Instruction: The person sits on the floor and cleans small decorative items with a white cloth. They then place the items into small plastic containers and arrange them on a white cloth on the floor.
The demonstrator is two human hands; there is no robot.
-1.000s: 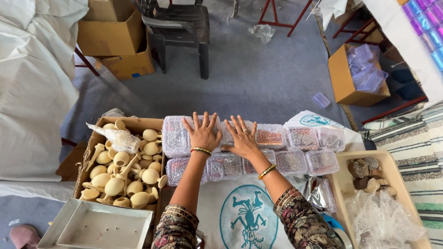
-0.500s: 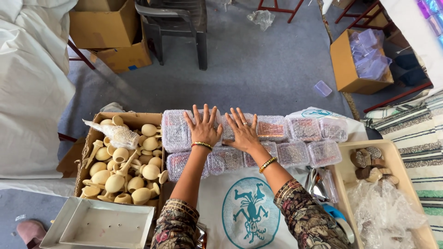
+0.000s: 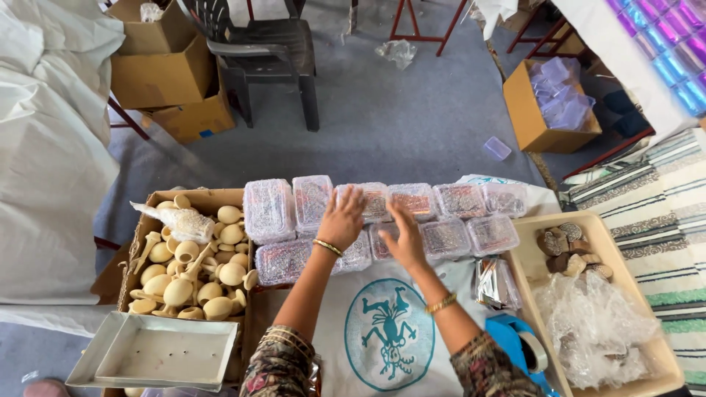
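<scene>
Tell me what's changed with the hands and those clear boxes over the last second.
The left hand stays flat on the clear plastic boxes. The right hand has turned edge-on and slid slightly nearer, against the front row. Nothing was picked up or let go. The boxes and the carton of clay pots stayed put.

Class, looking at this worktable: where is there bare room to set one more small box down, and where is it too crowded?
Free: the white cloth in front of the clear boxes, and the metal tray. Crowded: the carton of clay pots, and the box rows under the left hand and right hand.
</scene>
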